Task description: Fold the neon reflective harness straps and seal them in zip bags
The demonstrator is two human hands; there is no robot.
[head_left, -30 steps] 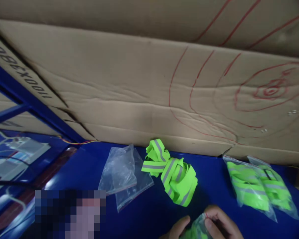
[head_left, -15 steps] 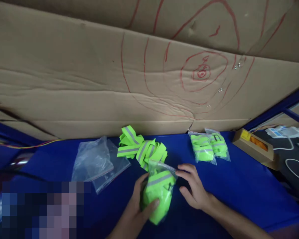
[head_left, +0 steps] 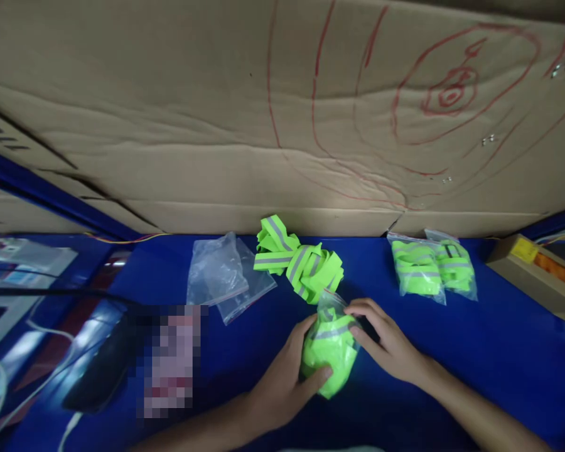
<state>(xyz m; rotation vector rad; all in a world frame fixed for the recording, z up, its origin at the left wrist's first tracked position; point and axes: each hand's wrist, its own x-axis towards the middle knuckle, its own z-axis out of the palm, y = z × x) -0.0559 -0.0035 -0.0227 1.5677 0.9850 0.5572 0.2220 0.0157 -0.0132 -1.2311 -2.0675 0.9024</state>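
Observation:
A clear zip bag (head_left: 332, 355) packed with a neon yellow-green reflective strap is held low over the blue table. My left hand (head_left: 282, 376) wraps its left side, thumb across the front. My right hand (head_left: 386, 342) pinches the bag's upper right edge near the opening, fingers bent over the plastic. Just beyond the bag lies a loose heap of the same green straps (head_left: 311, 267) with grey stripes. To its left, flat clear zip bags (head_left: 216, 270) overlap on the table.
Two filled bags of green straps (head_left: 417, 270) lie at the back right, beside a cardboard box (head_left: 537, 276) with an orange window. A cardboard wall (head_left: 193, 176) with red rings stands behind the blue table (head_left: 475, 351). Cables and a dark device (head_left: 101, 367) are at left.
My right hand has come in from beside the bag and now grips its upper edge. My left hand still holds the bag. The view has turned left.

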